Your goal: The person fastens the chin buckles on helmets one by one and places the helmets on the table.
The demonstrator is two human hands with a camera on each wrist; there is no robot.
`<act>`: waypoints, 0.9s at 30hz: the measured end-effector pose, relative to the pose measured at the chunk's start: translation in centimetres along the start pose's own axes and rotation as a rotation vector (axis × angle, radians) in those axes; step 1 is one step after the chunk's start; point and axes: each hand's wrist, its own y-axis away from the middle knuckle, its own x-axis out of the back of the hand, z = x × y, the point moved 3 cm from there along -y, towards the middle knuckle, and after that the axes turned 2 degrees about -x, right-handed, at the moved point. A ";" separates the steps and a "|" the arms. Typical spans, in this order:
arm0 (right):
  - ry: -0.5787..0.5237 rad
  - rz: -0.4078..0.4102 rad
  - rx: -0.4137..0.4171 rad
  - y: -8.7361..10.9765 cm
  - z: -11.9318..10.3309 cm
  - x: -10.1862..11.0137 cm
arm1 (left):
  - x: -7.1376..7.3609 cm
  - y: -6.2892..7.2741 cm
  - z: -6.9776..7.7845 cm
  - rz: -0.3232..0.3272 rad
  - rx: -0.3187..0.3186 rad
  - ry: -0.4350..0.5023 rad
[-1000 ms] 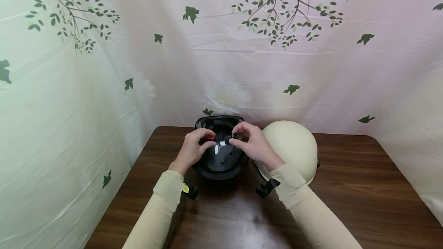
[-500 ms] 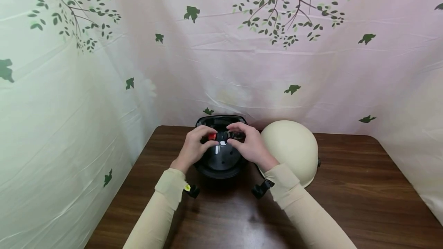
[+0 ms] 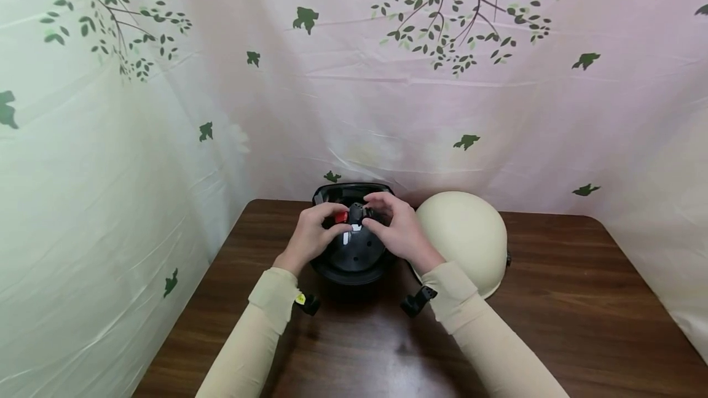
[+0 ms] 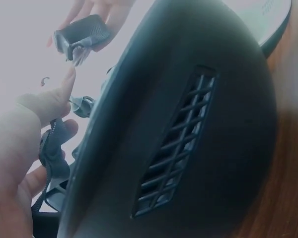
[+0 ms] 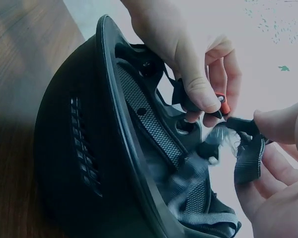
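A black helmet [image 3: 354,260] lies upside down, its hollow facing up, with both hands over it. My left hand [image 3: 311,233] pinches a red-and-black buckle half [image 5: 222,103] on a dark strap between thumb and fingers. Opposite it, my right hand [image 3: 402,231] holds the black buckle half [image 5: 241,125], whose grey webbing strap [image 5: 249,161] hangs down over the fingers. In the right wrist view the two buckle halves come close together, tip to tip. Padding [image 5: 154,119] lines the helmet's inside. Another strap [image 5: 184,186] looks blurred below the hands.
Close on the right stands a cream helmet [image 3: 463,238], dome up, partly behind my right wrist. Both helmets sit near the far edge of the brown wooden table [image 3: 558,300]. A leaf-printed white curtain [image 3: 343,109] hangs behind and along the sides.
My right hand has shifted a little left, bringing its black buckle half nearer the red one in my left hand. Both helmets stay in place.
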 end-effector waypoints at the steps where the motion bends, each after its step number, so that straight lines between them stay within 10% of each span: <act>1: -0.001 -0.003 0.000 -0.1 0.0 -0.1 | 0.0 0.0 0.0 0.005 -0.006 -0.001; 12: 0.085 0.094 0.006 -0.3 0.4 -0.5 | 0.0 -0.2 0.1 0.017 -0.032 -0.004; 27: -0.086 0.098 -0.041 -0.2 0.2 -1.4 | 0.0 0.0 0.2 -0.008 -0.026 -0.002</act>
